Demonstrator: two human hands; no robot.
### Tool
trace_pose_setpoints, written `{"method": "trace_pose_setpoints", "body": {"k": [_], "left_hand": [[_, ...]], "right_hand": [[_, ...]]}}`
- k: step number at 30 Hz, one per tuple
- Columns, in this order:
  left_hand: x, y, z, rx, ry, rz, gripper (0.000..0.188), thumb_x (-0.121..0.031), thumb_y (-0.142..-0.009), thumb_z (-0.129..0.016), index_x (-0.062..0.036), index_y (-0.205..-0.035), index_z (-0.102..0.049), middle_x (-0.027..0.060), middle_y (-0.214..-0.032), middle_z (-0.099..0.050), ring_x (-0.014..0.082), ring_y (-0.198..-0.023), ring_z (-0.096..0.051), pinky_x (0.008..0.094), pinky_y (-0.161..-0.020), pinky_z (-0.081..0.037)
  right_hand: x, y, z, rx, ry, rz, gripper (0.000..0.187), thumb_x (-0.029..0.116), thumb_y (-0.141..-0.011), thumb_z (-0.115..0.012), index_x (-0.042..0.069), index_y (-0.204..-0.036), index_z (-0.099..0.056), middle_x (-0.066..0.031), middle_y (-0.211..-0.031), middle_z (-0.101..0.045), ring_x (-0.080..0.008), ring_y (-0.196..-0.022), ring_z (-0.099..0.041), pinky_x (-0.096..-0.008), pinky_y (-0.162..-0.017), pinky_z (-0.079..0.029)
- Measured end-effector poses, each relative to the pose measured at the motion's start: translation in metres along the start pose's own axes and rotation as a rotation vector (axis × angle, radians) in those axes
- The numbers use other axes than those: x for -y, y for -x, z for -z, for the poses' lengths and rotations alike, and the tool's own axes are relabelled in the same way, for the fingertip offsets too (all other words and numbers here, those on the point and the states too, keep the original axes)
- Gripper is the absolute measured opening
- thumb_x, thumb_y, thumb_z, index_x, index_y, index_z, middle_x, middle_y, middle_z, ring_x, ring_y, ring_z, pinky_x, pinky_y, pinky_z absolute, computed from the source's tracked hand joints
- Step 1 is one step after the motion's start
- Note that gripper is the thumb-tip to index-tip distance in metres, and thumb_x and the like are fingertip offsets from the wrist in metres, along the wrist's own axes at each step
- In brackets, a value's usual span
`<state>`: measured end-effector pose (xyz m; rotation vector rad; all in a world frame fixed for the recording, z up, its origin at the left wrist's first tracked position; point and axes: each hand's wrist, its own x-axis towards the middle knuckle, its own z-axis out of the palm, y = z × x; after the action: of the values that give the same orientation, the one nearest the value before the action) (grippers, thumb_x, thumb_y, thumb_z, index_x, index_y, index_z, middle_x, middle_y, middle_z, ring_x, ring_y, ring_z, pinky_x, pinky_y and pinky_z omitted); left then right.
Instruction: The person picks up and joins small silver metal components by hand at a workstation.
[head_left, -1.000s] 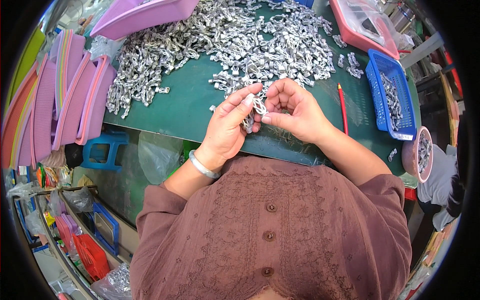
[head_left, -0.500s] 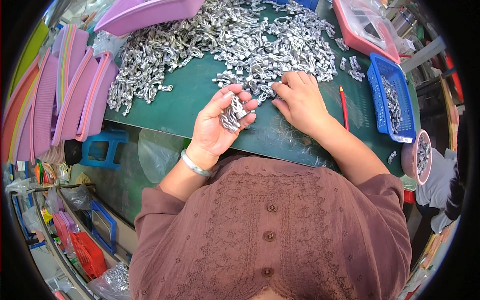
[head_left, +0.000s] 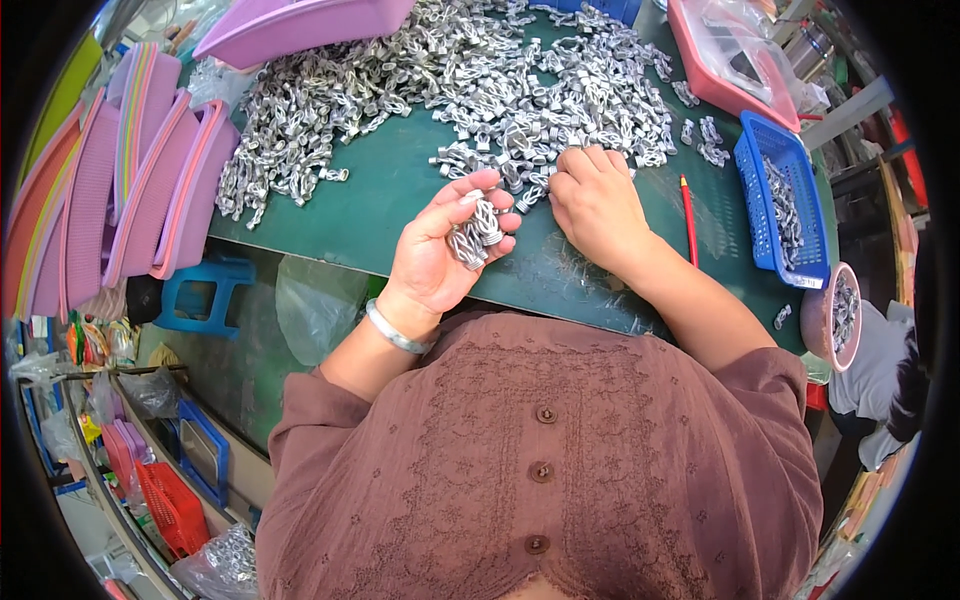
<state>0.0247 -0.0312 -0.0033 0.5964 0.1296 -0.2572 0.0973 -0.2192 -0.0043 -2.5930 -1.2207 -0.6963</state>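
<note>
My left hand [head_left: 432, 258] is turned palm up, its fingers curled round several small silvery twisted metal pieces [head_left: 476, 236]. It is held over the near edge of the green table [head_left: 380, 190]. At the near edge of a large pile of like pieces [head_left: 540, 105], my right hand [head_left: 603, 212] lies back up. The fingers of that hand bend down and in, and their tips are hidden, so whatever they grip does not show. A few loose pieces lie between the two hands.
Right of my right hand lies a red pencil-like stick [head_left: 689, 220]. Beyond it stand a blue basket [head_left: 752, 190] and a pink bowl [head_left: 818, 320], both with metal pieces. A pink tray [head_left: 690, 50] is at the far right, a purple tray [head_left: 300, 35] at the far left. Purple baskets [head_left: 185, 190] stack at left.
The fingers of my right hand have drawn in closer together at the pile's edge. The pieces in my left palm have shifted, and that hand has moved slightly right.
</note>
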Motion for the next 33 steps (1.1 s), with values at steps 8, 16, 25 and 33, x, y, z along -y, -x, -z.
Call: {"method": "trace_pose_setpoints", "body": {"k": [8,16,25,33], "left_hand": [[0.003,-0.001,0.01,0.041,-0.094,-0.035,0.026,-0.008,-0.085,-0.051,-0.0055,-0.111,-0.049,0.0058,-0.085,-0.054,0.0156,-0.074,-0.052,0.0266,-0.059,-0.045],[0.005,0.003,-0.011,-0.151,-0.284,-0.075,0.022,-0.008,-0.085,-0.054,-0.0047,-0.107,-0.053,0.0034,-0.083,-0.056,0.0097,-0.064,-0.053,0.0215,-0.052,-0.041],[0.013,0.001,-0.02,-0.02,-0.741,-0.443,0.022,0.001,-0.077,-0.063,-0.0025,-0.099,-0.058,-0.0008,-0.08,-0.053,0.0059,-0.07,-0.05,0.018,-0.06,-0.041],[0.012,0.001,-0.02,0.021,-1.155,-0.747,0.017,0.0,-0.075,-0.065,-0.0014,-0.092,-0.061,0.0011,-0.081,-0.054,0.0082,-0.073,-0.05,0.0195,-0.066,-0.042]], "right_hand": [[0.002,-0.002,0.0,0.033,0.044,-0.011,0.005,0.013,-0.067,-0.059,0.008,-0.068,-0.058,-0.0045,-0.079,-0.049,-0.0207,-0.083,-0.048,-0.0334,-0.077,-0.036],[-0.01,-0.001,0.0,-0.069,-0.678,-0.216,0.006,0.005,-0.07,-0.06,0.003,-0.076,-0.059,-0.0045,-0.083,-0.054,-0.0187,-0.073,-0.053,-0.0301,-0.063,-0.042],[0.006,0.001,0.016,0.23,-1.631,-0.562,0.01,0.007,-0.083,-0.056,0.0,-0.09,-0.058,-0.0006,-0.081,-0.059,-0.0067,-0.071,-0.054,-0.0208,-0.066,-0.043],[0.004,0.004,0.015,0.28,-1.722,-0.514,0.012,0.009,-0.085,-0.056,0.0,-0.093,-0.057,-0.0025,-0.082,-0.06,-0.0082,-0.075,-0.056,-0.0224,-0.068,-0.045]]}}
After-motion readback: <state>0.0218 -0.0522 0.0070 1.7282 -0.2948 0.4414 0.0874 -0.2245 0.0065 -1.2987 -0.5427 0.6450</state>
